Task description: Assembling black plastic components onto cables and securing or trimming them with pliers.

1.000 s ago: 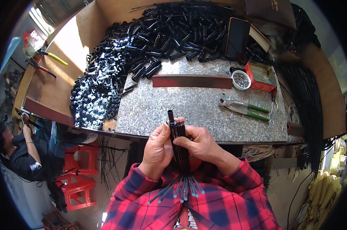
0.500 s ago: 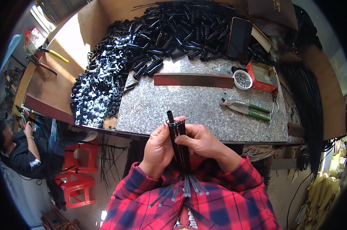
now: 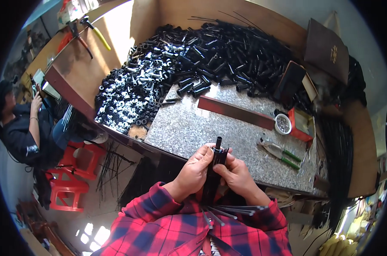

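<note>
Grip: two bare hands, both closed. Left hand (image 3: 195, 168): thumb and fingers pinching the bundle (image 3: 209, 187) near its top, by the tube (image 3: 219, 142). Right hand (image 3: 238, 176): thumb laid across the bundle's right flank, pressing; fingertips behind, partly hidden.

Location: bundle of black rods, just below the middle of the frame, before the plaid shirt (image 3: 168, 228), top end near the front edge of the worktop (image 3: 193, 123).

Faults judged possible: rods slipping out of line at the top, should either thumb ease; tube sliding lengthwise, if the left pinch is uneven; loose rod ends (image 3: 221, 211) catching on the shirt, being spread and close to the cloth; twisting of the whole, should the two hands turn against each other. Fastening at the top: too small to tell.

Orientation: long axis runs nearly up and down the frame, upper end leaning slightly right. Tube end points to the top of the frame, standing proud of the rods. Opposite end points to the bottom, rods fanning out there, mostly toward the lower right.
</note>
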The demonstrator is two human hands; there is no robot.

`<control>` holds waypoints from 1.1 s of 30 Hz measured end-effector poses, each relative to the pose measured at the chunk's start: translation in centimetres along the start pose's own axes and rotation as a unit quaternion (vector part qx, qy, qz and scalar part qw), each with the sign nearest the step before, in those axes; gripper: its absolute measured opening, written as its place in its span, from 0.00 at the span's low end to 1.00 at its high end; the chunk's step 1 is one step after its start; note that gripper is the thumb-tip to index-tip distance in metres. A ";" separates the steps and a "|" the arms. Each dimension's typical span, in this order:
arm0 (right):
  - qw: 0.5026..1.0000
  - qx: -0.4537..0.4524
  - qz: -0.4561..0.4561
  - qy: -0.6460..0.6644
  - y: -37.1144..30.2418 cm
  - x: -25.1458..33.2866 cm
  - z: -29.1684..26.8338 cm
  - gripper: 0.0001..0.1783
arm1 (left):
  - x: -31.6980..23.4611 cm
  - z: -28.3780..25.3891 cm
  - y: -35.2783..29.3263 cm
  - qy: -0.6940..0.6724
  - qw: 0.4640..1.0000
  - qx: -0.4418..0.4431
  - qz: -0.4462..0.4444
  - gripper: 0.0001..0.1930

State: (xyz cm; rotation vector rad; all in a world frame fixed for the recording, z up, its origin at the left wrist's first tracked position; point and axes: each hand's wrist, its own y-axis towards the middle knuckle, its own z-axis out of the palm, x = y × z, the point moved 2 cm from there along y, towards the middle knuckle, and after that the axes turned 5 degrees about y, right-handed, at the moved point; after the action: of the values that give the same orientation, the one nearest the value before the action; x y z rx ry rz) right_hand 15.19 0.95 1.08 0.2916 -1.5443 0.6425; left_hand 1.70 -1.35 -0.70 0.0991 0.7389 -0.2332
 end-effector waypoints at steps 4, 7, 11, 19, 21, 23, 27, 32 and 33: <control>0.992 0.067 -0.033 -0.104 0.1 1.8 -1.5 0.10 | -0.3 -0.9 0.1 -0.099 0.994 0.034 -0.004 0.17; 0.933 0.109 -0.089 -0.331 0.2 4.7 -4.4 0.06 | -0.7 -0.8 0.5 -0.130 0.987 0.092 -0.004 0.20; 0.956 0.019 -0.020 -0.291 4.2 7.0 -7.6 0.04 | -0.1 -2.4 0.6 -0.135 0.986 0.094 -0.040 0.24; 0.842 -0.016 -0.299 -0.449 16.5 9.9 -6.3 0.05 | -0.2 -2.4 1.1 -0.132 0.987 0.088 -0.016 0.24; 0.757 0.024 -0.369 -0.538 19.1 9.6 -5.2 0.08 | -0.3 -2.3 1.2 -0.104 0.991 0.076 -0.023 0.23; 0.745 0.033 -0.375 -0.551 20.8 9.4 -4.0 0.10 | -0.4 -2.2 1.2 -0.100 0.992 0.074 -0.021 0.23; 0.722 0.096 -0.338 -0.595 23.2 8.9 -2.4 0.16 | -0.5 -2.1 1.1 -0.084 0.994 0.060 -0.028 0.23; 0.653 0.068 -0.287 -0.697 23.8 8.9 -3.3 0.19 | -1.0 -1.6 1.0 -0.050 0.997 0.061 -0.024 0.22; 0.652 0.070 -0.288 -0.698 24.0 8.5 -3.9 0.19 | -1.0 -1.7 0.9 -0.050 0.997 0.061 -0.023 0.22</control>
State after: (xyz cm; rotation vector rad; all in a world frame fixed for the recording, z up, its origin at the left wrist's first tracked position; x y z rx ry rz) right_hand 4.37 24.18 4.03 1.6200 -2.6228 -0.1461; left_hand 0.10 0.01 -1.26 0.1850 0.6270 -0.3252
